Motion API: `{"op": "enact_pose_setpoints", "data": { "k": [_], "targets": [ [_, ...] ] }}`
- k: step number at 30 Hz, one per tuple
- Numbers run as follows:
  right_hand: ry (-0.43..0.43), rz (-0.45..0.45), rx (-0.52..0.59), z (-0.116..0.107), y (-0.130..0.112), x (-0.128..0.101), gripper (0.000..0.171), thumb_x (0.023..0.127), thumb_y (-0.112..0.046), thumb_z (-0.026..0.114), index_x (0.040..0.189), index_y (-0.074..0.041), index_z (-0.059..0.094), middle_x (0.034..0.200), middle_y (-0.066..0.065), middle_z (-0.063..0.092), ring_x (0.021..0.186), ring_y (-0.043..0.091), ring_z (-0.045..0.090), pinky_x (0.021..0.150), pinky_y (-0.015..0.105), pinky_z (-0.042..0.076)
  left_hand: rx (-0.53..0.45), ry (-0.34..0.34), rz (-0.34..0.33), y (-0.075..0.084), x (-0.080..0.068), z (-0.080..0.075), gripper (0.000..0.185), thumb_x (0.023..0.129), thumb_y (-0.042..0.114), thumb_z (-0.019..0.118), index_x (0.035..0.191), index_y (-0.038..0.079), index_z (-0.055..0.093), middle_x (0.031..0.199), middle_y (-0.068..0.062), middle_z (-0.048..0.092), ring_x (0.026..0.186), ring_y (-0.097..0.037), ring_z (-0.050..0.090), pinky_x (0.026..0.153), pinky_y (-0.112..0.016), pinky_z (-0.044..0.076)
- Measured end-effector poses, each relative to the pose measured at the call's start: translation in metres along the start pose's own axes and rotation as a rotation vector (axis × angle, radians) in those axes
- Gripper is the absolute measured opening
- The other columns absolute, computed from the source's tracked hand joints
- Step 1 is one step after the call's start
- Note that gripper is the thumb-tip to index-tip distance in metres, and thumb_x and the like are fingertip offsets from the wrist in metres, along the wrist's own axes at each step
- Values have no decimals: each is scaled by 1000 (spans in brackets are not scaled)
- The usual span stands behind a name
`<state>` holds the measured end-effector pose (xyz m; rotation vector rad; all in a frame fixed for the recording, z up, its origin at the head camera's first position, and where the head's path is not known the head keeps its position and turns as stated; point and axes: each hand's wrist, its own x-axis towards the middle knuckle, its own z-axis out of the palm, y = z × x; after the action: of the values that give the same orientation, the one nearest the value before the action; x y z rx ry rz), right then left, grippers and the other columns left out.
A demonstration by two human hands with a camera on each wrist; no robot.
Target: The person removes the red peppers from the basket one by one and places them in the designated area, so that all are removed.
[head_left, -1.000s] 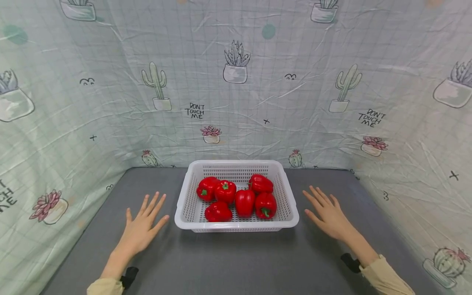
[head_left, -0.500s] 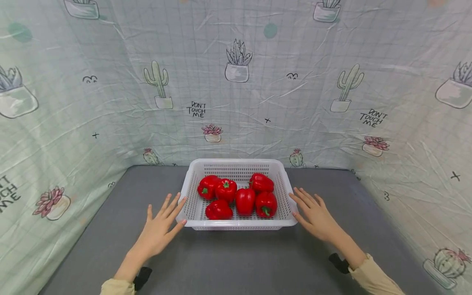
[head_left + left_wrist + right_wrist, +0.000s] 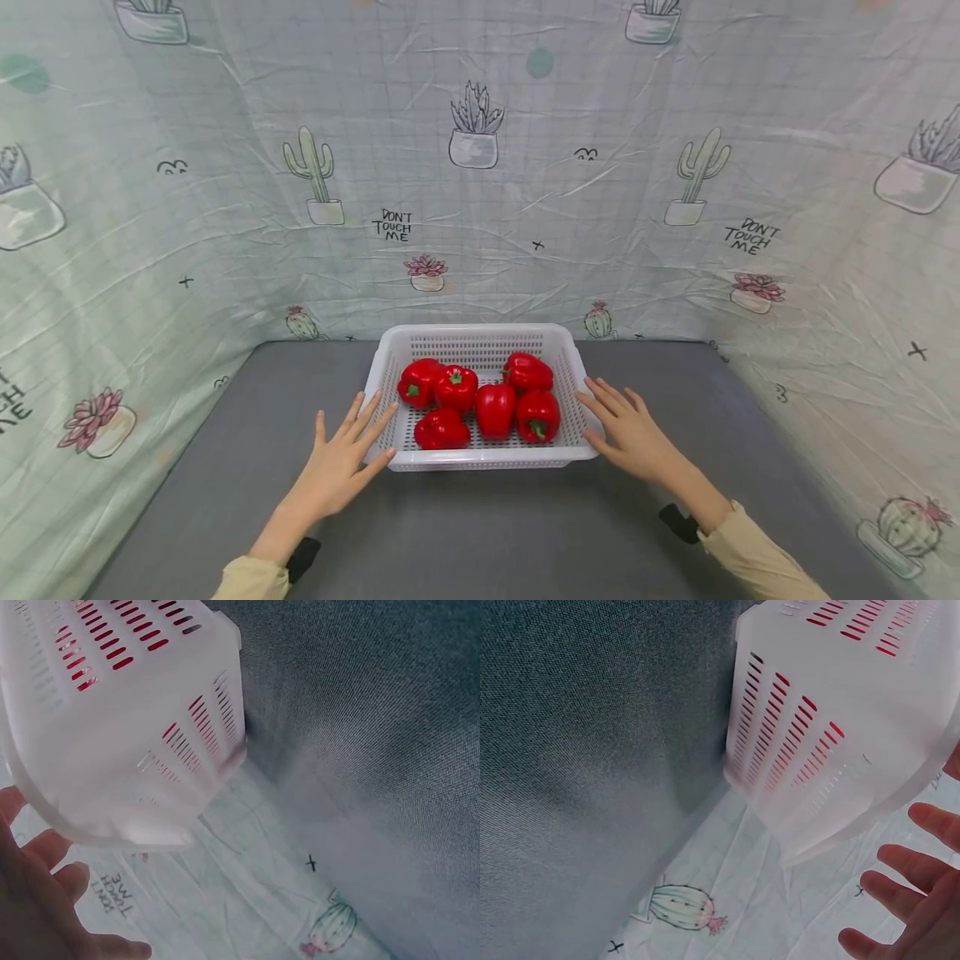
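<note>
One rectangular white plastic basket with slotted walls (image 3: pixel 487 456) stands upright on the dark grey desk (image 3: pixel 510 533), close to the pale curtain printed with cacti and succulents (image 3: pixel 532 187). Inside it lie six glossy red bell peppers (image 3: pixel 496 411), three in its left half and three in its right, set close together with bare slotted floor around them; green stems (image 3: pixel 538 430) show on several. Two bare hands flank the basket, one at each side, and neither grips anything. The left hand (image 3: pixel 333 467) is spread wide, fingers straight and fanned apart, its fingertips overlapping the left rim in the head view. The right hand (image 3: pixel 630 435) has its fingers extended and nearer one another, thumb apart, with the tips over the right rim. Both wrist views show fingertips right by the basket's edge, but whether they touch it cannot be told. Each wrist carries one black strap (image 3: pixel 303 560), two in all, and two light yellow sleeves (image 3: pixel 753 550) end just behind them.
</note>
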<state>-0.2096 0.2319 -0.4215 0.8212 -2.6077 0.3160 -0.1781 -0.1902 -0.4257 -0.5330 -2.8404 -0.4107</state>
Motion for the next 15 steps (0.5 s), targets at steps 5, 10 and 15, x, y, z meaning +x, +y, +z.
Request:
{"op": "enact_pose_setpoints", "data": {
  "k": [5,10,15],
  "targets": [
    [-22,-4,-24,4,0,5,59,79,-28,65,131,-12,45,139,14,40,127,31,36,97,60,24,27,-26,-8,-3,1,6,61,87,53,42,141,35,21,151,-3,15,140,-19,-6,100,-67,-9],
    [-40,-11,-26,5,0,10,58,79,-31,64,131,-12,45,139,13,40,128,31,36,98,60,24,27,-35,-17,-5,1,11,60,87,54,40,141,35,21,151,-3,13,140,-19,-6,99,-66,-9],
    [-40,-16,-32,7,1,16,59,79,-31,65,131,-13,45,139,12,40,128,31,36,98,59,24,38,-28,-30,-6,2,13,61,87,53,42,141,36,20,151,-5,12,140,-20,-8,100,-66,-10]
  ]
}}
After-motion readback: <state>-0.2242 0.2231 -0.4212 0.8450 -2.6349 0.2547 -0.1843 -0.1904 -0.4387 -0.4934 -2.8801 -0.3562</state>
